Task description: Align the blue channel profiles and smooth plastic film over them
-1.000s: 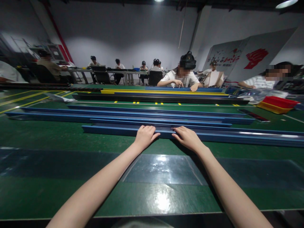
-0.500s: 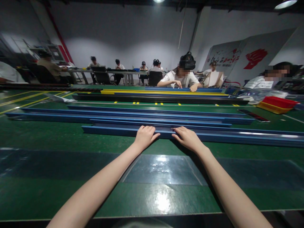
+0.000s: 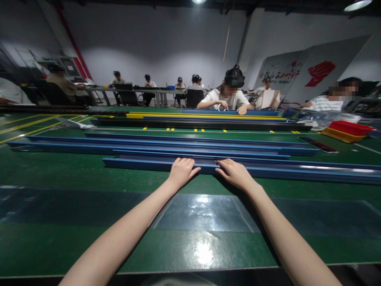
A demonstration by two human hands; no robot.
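Red bin, dark phone, red fist sign

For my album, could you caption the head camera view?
Fingers of the left hand and right hand rest on a blue rail above a green table.

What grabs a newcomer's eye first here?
The left hand and right hand, mid-picture, both on the nearest blue channel. Next, the red tray at the picture's right, bright against the green tabletop. Then the red fist emblem on the pale panel at upper right.
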